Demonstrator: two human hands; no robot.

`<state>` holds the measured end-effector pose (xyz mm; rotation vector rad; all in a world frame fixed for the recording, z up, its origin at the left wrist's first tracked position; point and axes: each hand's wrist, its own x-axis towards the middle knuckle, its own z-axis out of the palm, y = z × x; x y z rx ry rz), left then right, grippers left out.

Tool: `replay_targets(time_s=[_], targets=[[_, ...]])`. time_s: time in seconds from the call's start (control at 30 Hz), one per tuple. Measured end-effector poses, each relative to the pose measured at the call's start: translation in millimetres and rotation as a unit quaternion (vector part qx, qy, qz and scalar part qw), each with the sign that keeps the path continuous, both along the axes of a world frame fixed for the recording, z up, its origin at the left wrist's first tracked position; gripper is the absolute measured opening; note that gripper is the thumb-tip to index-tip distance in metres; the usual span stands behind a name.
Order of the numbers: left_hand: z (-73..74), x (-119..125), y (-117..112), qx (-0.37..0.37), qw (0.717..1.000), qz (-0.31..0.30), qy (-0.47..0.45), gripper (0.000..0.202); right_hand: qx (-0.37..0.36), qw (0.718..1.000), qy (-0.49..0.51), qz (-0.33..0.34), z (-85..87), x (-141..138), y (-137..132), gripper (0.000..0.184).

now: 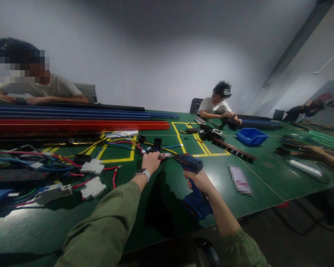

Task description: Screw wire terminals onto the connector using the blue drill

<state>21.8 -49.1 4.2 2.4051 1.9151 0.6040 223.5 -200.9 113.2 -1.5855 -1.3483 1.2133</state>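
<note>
My right hand (198,181) is wrapped round the grip of a blue cordless drill (191,183) held above the green table (156,207), its nose pointing left. My left hand (151,161), with a white watch on the wrist, is closed on a small white and red part (165,155) held right at the drill's tip. Both arms wear olive sleeves. A black block (157,144) stands just beyond my left hand.
Long red (78,126) and blue rails (72,111) lie across the far left. White breakers (92,167) and tangled coloured wires (44,159) fill the left. A blue bin (251,136) sits to the right. Other people sit across the table; a hand (316,151) rests at right.
</note>
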Motion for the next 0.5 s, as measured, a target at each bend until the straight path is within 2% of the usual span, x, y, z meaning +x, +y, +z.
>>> replay_targets(time_s=[0.5], targets=[[-4.9,-0.8,1.8,0.013,1.000,0.004,-0.004,0.052,0.003,1.000,-0.001,-0.001,-4.2,-0.6,2.0,0.012]])
